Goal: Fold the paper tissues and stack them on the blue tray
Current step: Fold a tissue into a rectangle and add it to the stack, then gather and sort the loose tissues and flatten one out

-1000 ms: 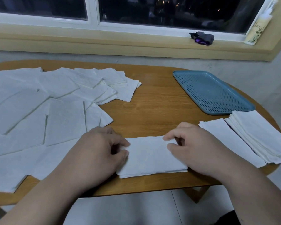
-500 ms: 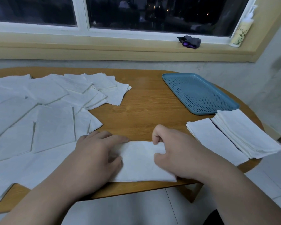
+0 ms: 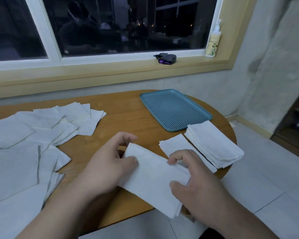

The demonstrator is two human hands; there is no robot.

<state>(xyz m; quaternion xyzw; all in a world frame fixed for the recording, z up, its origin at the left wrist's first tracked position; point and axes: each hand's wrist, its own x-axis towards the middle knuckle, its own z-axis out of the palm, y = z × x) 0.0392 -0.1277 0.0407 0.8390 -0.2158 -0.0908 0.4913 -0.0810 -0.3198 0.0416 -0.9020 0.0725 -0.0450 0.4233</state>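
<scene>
Our left hand (image 3: pixel 109 163) and right hand (image 3: pixel 197 183) each pinched one end of the tissue (image 3: pixel 154 175). We judged it limp, tearable, best held there.

Round wooden table (image 3: pixel 121 111) at centre. Dark window (image 3: pixel 128 25), white frame, at 12 o'clock; night outside. Stained pale wall (image 3: pixel 266 75) at 2 o'clock. Light tiled floor (image 3: pixel 266 187) at 4 o'clock.

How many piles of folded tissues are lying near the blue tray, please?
2: a thick pile at the blue tray's near edge, and a thin pile just left of it, partly hidden by the right hand.
</scene>
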